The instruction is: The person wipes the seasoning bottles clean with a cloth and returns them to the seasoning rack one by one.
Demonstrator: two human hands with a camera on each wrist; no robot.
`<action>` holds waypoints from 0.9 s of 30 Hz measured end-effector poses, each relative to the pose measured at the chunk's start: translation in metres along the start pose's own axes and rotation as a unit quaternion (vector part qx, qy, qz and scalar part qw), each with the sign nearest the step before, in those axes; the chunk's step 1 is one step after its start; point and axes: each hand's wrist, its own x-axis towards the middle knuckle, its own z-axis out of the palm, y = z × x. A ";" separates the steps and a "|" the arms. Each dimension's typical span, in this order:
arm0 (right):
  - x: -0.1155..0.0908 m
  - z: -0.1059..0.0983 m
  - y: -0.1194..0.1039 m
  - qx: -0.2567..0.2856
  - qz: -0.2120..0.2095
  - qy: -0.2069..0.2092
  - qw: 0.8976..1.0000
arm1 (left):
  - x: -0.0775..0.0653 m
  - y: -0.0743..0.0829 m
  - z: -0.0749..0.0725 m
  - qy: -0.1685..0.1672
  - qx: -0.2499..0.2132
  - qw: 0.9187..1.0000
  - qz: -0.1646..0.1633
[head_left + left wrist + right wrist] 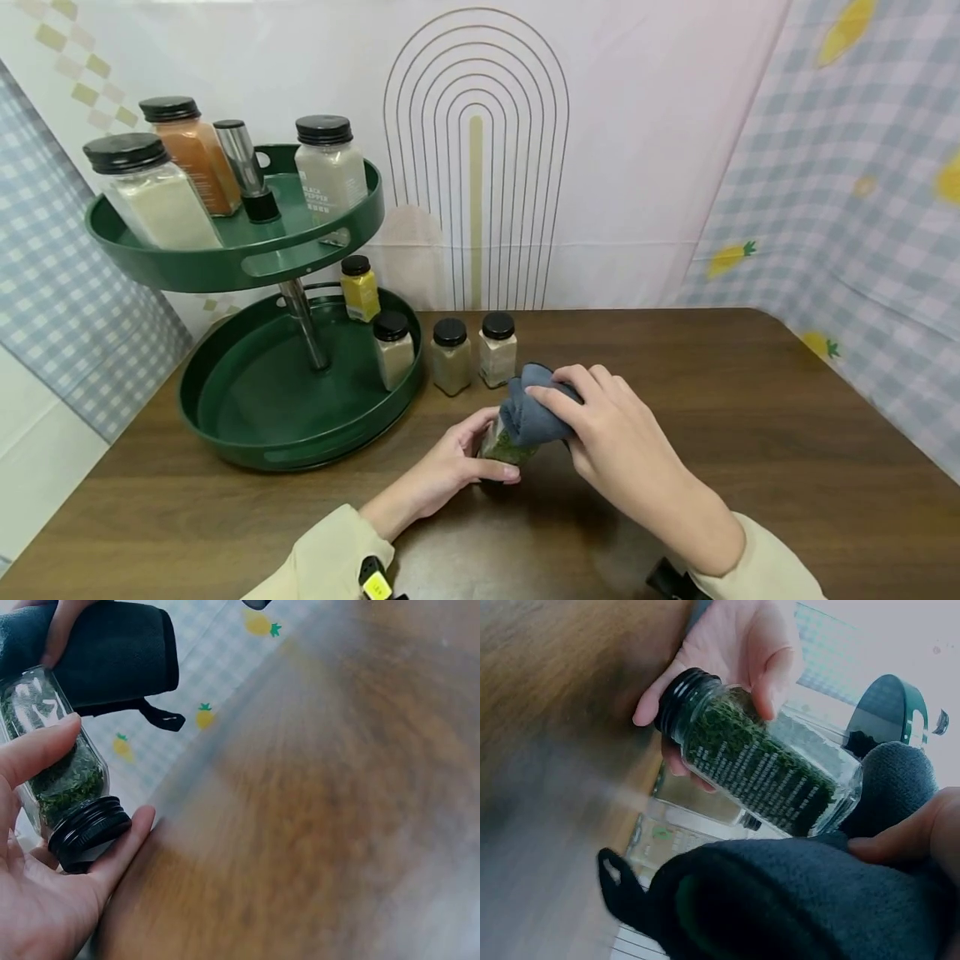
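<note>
A glass jar of dried green herbs with a black screw cap is tilted, its cap end lower and its base up against the cloth. My left hand grips it, the thumb across the glass and fingers round the cap end. A folded blue-grey cloth with a dark hanging loop is held in my right hand. In the head view it covers the jar's upper end. White printed text shows on the jar in the right wrist view.
To the left stands a two-tier green tray; larger spice jars and a metal-topped post are on its upper tier. Two small jars, one yellow, are on the lower tier. Two more small jars stand beside it on the wooden table.
</note>
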 end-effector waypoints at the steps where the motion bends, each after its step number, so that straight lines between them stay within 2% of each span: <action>1: 0.000 -0.001 0.000 -0.005 0.003 -0.003 1.000 | 0.000 0.001 0.000 0.001 0.007 1.000 0.003; 5: 0.000 -0.002 0.001 -0.032 0.016 -0.023 0.999 | 0.000 0.002 0.001 0.004 0.026 1.000 0.012; 14: -0.001 -0.010 0.005 -0.092 0.027 -0.073 0.993 | 0.002 0.000 0.001 -0.002 0.014 1.000 0.012; 18: -0.001 -0.021 0.007 -0.121 0.038 -0.126 0.984 | 0.001 0.001 0.001 0.000 0.022 1.000 0.013; 21: -0.003 -0.026 0.013 -0.148 0.053 -0.167 0.973 | 0.001 0.001 0.001 0.004 -0.004 1.000 0.000; 24: -0.005 -0.026 0.020 -0.147 0.067 -0.159 0.974 | 0.001 0.001 0.001 0.009 -0.045 0.999 -0.015; 27: -0.001 -0.022 0.021 -0.106 0.063 -0.085 0.989 | 0.001 0.002 0.000 0.013 -0.057 0.998 -0.018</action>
